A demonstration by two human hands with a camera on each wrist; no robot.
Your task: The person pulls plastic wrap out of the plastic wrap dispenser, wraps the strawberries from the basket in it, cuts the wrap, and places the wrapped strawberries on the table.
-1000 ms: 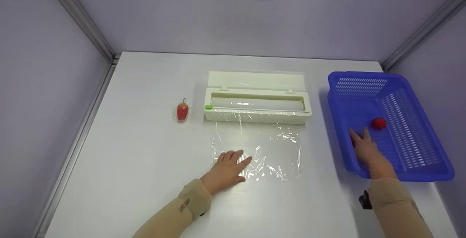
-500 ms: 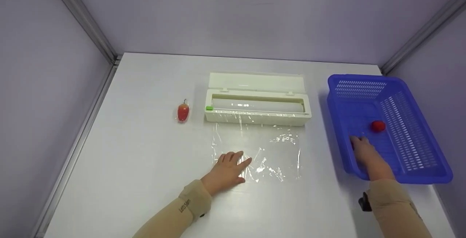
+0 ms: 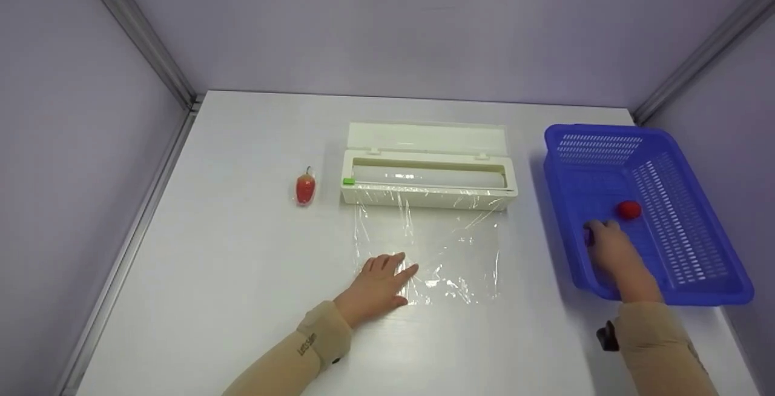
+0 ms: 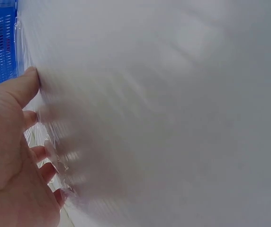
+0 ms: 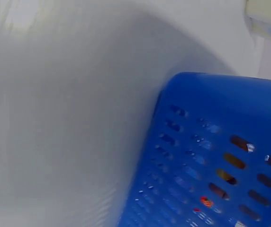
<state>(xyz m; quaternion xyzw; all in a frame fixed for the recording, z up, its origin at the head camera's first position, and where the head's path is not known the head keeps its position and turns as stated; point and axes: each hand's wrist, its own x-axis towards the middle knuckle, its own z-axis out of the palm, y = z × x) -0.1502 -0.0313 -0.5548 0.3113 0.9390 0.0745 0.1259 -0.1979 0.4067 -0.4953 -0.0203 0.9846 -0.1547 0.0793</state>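
Note:
My left hand (image 3: 376, 284) lies with spread fingers on the near left part of a clear sheet of cling film (image 3: 457, 250). The film runs out over the front of a white cling film dispenser (image 3: 427, 197), whose lid stands open behind the roll (image 3: 424, 176). In the left wrist view, the fingertips (image 4: 31, 78) press along the film. Inside a blue plastic basket (image 3: 560, 226), my right hand (image 3: 614, 255) curls its fingers round a small dark reddish thing (image 3: 588, 237), mostly hidden by the hand. A round red fruit (image 3: 629, 209) lies just beyond that hand.
Left of the dispenser lies a red fruit (image 3: 305, 189) with a curved stem and shiny clear wrap around it. A green slider (image 3: 348, 181) sits at the dispenser's left end. The basket's slotted wall (image 5: 192, 142) fills much of the right wrist view. Walls enclose the white table (image 3: 242, 250).
My right hand's fingers, spread at first, have curled round the dark reddish thing by the basket's left side. The left hand has kept its place, while the film's creases have shifted.

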